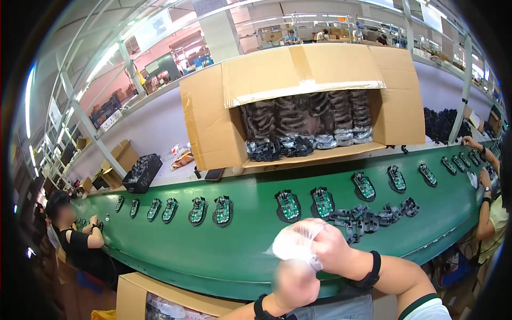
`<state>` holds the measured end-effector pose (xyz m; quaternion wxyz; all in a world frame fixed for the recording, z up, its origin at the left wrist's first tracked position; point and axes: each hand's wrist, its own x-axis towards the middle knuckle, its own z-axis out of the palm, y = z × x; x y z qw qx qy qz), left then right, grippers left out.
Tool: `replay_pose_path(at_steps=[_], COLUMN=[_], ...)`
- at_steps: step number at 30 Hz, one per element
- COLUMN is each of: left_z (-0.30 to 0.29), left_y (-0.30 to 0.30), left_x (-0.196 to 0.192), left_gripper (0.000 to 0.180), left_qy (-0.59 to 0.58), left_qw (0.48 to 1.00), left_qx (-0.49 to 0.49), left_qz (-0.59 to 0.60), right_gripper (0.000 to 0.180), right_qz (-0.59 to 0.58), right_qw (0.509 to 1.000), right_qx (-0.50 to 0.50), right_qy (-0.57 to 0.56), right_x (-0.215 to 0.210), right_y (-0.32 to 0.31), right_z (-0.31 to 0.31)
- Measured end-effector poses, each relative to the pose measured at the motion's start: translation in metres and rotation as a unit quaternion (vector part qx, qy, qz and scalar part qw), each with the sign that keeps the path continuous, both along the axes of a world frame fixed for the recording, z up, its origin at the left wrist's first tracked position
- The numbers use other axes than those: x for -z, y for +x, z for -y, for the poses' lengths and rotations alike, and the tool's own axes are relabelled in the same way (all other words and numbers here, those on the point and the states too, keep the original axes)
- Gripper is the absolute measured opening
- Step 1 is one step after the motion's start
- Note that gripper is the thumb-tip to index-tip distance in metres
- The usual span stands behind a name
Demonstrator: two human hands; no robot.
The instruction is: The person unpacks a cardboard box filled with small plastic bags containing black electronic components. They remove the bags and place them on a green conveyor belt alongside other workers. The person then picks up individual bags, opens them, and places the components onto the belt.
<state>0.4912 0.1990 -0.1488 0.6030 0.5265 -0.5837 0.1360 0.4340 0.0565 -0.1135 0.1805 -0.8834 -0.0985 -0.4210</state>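
My right hand (332,248) is closed on a crumpled clear plastic bag (292,241), held just above the near edge of the green conveyor belt (234,250). My left hand (295,282) is balled up right under the bag and appears to grip its lower end; it looks blurred. Both wrists wear black bands. A small pile of black plastic parts (369,216) lies on the belt just beyond my right hand. A row of black device bases with green circuit boards (288,206) runs along the belt.
A big cardboard box (298,101) lies open on its side on the shelf behind the belt, filled with bagged black parts. A black crate (141,173) stands to the left. A co-worker (74,234) sits at the left and another person's arms (482,181) reach in at the right. A cardboard box (160,298) sits below me.
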Motion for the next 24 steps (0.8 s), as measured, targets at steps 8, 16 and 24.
replay_pose_path(at_steps=[8, 16, 24], left_z=[0.003, -0.007, 0.003], left_y=[0.017, 0.010, 0.005], left_x=[0.002, 0.005, 0.001], left_gripper=[0.027, 0.024, 0.034], left_qy=[0.030, 0.005, 0.243], left_qw=[0.999, 0.994, 0.954], left_qx=[0.012, 0.092, 0.130], left_qz=[0.013, 0.051, 0.116], right_gripper=[0.073, 0.051, 0.066], right_qz=[-0.216, -0.051, -0.206], right_qw=[0.666, 0.936, 0.737], right_qx=[-0.410, -0.283, -0.342], right_qy=[0.584, 0.204, 0.545], right_x=[-0.003, 0.029, 0.030], right_y=[-0.029, -0.020, -0.045], right_z=[0.002, 0.009, 0.006])
